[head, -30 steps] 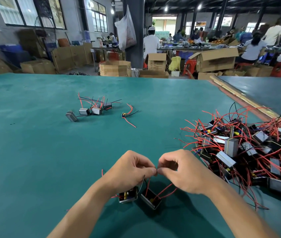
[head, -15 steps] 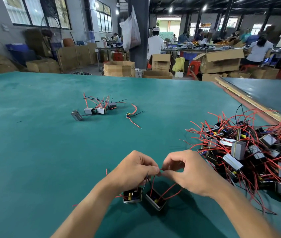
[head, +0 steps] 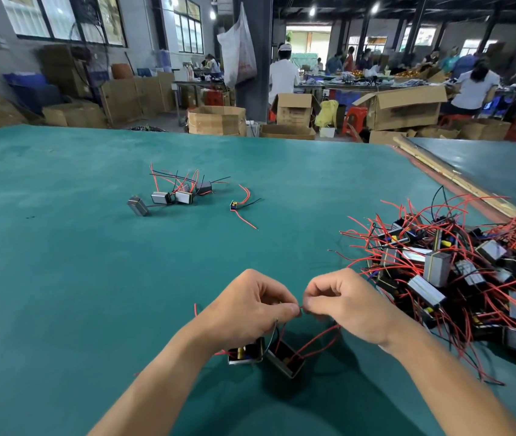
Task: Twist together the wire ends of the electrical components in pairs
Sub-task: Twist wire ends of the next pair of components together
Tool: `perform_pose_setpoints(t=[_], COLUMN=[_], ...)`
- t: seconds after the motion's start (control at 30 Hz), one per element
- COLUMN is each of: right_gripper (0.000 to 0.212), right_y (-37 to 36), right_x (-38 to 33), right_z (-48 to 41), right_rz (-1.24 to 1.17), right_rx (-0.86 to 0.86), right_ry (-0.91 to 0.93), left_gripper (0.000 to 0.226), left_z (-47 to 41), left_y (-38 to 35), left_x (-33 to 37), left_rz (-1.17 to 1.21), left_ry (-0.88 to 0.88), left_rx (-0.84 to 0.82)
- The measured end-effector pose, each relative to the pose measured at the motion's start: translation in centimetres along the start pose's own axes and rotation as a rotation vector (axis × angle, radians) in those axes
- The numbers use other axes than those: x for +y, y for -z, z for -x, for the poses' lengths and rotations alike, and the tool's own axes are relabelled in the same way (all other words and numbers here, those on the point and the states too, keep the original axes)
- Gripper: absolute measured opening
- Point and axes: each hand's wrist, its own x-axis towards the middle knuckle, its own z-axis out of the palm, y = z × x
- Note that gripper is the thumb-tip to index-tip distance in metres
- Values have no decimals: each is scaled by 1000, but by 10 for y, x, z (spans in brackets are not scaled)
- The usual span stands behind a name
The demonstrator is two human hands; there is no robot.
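Head view. The left hand (head: 250, 306) and right hand (head: 349, 305) meet fingertip to fingertip above the green tabletop (head: 61, 278). Each grip is closed, with thumb and forefinger pinching the wire ends (head: 301, 308) held between them. Red and black leads run down from the pinch to two components (head: 285, 360) lying side by side on the tabletop just beneath the hands. To the right lies a tangled pile (head: 455, 272) of like parts with red wires. Farther off, centre-left, sits a small cluster (head: 176, 195), with a single part (head: 234, 205) near it.
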Motion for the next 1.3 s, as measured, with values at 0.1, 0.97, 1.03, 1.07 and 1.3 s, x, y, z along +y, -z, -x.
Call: perform_pose_setpoints(t=[0.1, 0.97, 1.03, 1.07, 1.3], right_gripper=[17, 16, 13, 12, 6], right_y=[-4, -3, -3, -2, -6], right_x=[1, -1, -4, -6, -12], right_z=[3, 6, 8, 9, 12], right_rz=[175, 297, 290, 276, 255], right_rx=[140, 87, 162, 207, 330], right_ry=[140, 146, 168, 190, 322], left_gripper=[18, 15, 12, 11, 14], left_z=[-1, -2, -4, -5, -8], left_y=[2, 1, 1, 1, 5], left_x=[0, -3, -5, -5, -4], left_rz=[2, -11, 15, 35, 114], left_ry=[38, 19, 43, 54, 104], left_rx=[46, 106, 139, 155, 221])
